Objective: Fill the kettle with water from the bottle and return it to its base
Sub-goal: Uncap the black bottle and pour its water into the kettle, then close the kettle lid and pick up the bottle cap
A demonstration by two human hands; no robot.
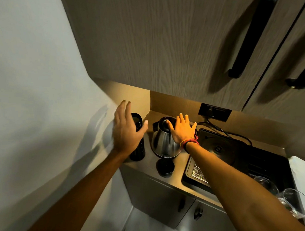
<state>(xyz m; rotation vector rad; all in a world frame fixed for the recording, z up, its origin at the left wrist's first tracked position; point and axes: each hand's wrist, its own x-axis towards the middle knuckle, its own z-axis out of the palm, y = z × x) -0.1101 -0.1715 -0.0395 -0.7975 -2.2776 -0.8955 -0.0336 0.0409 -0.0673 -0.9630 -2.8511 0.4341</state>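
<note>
A steel kettle [163, 143] with a black lid stands on the counter [177, 179] under the upper cabinet. Whether it sits on its base is hidden. My right hand [182, 130] lies over its top and handle, fingers spread, thumb on the lid, not closed around anything. To the left stands a tall black bottle [139, 150], its top uncovered. My left hand [125, 131] hovers in front of the bottle's upper part, fingers apart, thumb to the bottle's right. A black round cap-like piece [164, 167] lies on the counter in front of the kettle.
A black sink [263, 161] with a metal grate [199, 172] fills the counter's right side. Two clear glasses [293, 200] stand at its near right. A wall socket [214, 112] with a black cable [227, 133] sits behind. The wall is close on the left, and cabinet doors [170, 45] hang overhead.
</note>
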